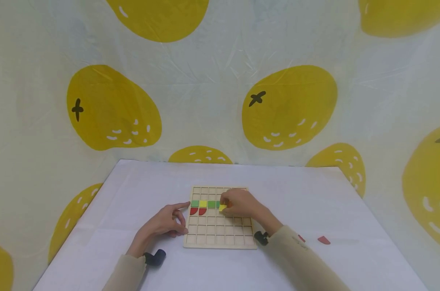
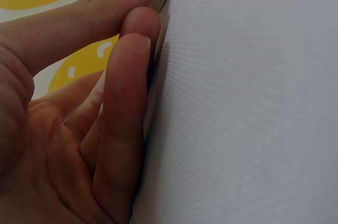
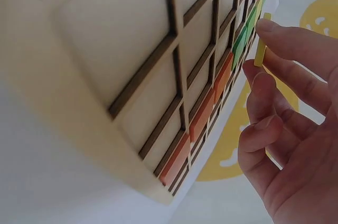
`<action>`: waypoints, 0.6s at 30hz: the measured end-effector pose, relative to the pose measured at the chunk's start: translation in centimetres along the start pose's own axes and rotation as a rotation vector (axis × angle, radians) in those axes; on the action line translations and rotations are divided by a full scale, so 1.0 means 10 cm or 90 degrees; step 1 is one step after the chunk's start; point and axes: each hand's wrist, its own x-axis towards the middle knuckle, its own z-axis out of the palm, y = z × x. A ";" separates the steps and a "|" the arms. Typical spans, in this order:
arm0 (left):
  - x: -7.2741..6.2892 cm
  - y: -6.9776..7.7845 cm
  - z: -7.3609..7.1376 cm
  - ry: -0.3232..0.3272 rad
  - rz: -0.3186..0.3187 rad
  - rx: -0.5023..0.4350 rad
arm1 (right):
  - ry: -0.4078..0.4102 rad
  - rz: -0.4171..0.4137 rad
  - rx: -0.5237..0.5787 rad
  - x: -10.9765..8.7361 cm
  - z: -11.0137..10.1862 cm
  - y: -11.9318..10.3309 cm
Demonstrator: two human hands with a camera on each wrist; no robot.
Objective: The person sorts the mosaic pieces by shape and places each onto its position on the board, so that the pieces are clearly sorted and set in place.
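A wooden grid board [image 1: 220, 241] lies flat on the table. My right hand [image 1: 242, 203] is over its middle, pinching a yellow square tile [image 3: 262, 42] between thumb and fingertips above the board's surface. One row holds green tiles [image 1: 211, 204], a yellow tile [image 1: 203, 203] and several orange tiles [image 3: 202, 115], which the right hand mostly covers in the head view. Two red quarter-circle pieces [image 1: 193, 211] sit in the row below, at the left end. My left hand [image 1: 165, 220] rests beside the board's left edge, index fingertip and thumb tip against it, the other fingers loosely bent.
On the white table [image 1: 296, 194] to the right lies a red quarter-circle piece [image 1: 323, 240]. Another red piece [image 1: 301, 238] shows partly behind the right sleeve [image 1: 296, 246]. Dark cameras are strapped at both wrists. A lemon-patterned cloth [image 1: 205, 101] hangs behind the table.
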 end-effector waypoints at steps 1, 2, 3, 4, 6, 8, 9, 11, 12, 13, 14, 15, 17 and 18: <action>0.00 0.00 0.00 0.000 -0.001 0.000 | -0.002 0.000 0.001 0.01 0.01 -0.01; 0.00 0.00 0.00 0.000 -0.002 -0.001 | -0.003 -0.001 0.001 0.02 0.01 -0.02; 0.00 0.00 0.00 0.001 -0.004 -0.001 | -0.005 0.000 0.002 0.03 0.02 -0.03; 0.00 0.01 0.00 0.002 -0.006 -0.002 | -0.005 -0.002 0.003 0.04 0.02 -0.04; -0.01 0.01 0.00 0.002 -0.010 -0.003 | -0.011 0.001 0.007 0.05 0.03 -0.07; -0.01 0.01 0.00 0.003 -0.012 -0.003 | -0.019 0.006 0.010 0.06 0.03 -0.10; -0.01 0.01 0.00 0.002 -0.012 -0.004 | -0.024 0.009 0.015 0.07 0.02 -0.12; 0.00 0.01 0.00 0.001 -0.010 -0.005 | -0.034 0.016 0.018 0.08 0.02 -0.15; 0.00 0.01 0.00 0.000 -0.009 -0.006 | -0.038 0.016 0.014 0.08 0.03 -0.16; 0.00 0.01 -0.01 -0.001 -0.008 -0.007 | -0.040 0.016 0.011 0.09 0.03 -0.16; 0.01 0.01 -0.01 -0.002 -0.007 -0.008 | -0.041 0.014 0.007 0.10 0.04 -0.16; 0.01 0.01 -0.01 -0.003 -0.005 -0.008 | -0.042 0.013 0.002 0.11 0.05 -0.16; 0.02 0.00 -0.01 -0.005 -0.004 -0.006 | -0.041 0.008 -0.007 0.13 0.08 -0.16; 0.02 0.00 -0.02 -0.005 -0.004 -0.005 | -0.041 0.006 -0.011 0.14 0.09 -0.15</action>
